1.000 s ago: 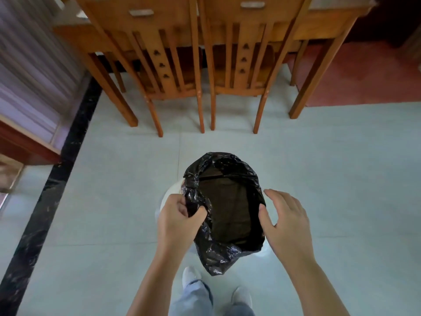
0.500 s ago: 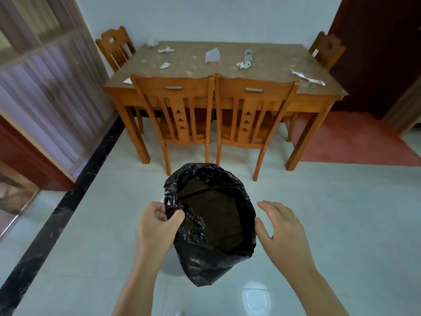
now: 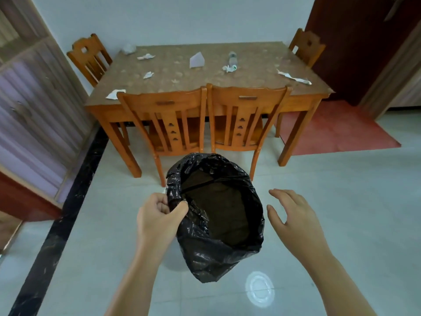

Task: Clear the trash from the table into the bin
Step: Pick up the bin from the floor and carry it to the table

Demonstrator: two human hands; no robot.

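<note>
A bin lined with a black plastic bag [image 3: 205, 252] hangs over the floor, its mouth open toward me. My left hand [image 3: 157, 215] grips the bag's left rim. My right hand [image 3: 293, 215] hovers open just right of the bin, not touching it. Ahead stands a wooden table [image 3: 303, 100] strewn with trash: crumpled paper scraps [image 3: 145, 56], a folded white sheet [image 3: 196, 60], a plastic bottle [image 3: 232, 58], a torn strip [image 3: 293, 76] near the right edge and a scrap [image 3: 115, 94] at the front left corner.
Two wooden chairs [image 3: 166, 124] are pushed in on the table's near side, one more at each end. A cabinet [image 3: 34, 110] lines the left wall. A red mat [image 3: 337, 128] and a dark door [image 3: 355, 42] lie to the right. Pale floor tiles [image 3: 341, 201] surround me.
The view has risen from the floor to take in the whole table. The bin has lifted with my left hand. My right hand has drawn away from the bag's rim.
</note>
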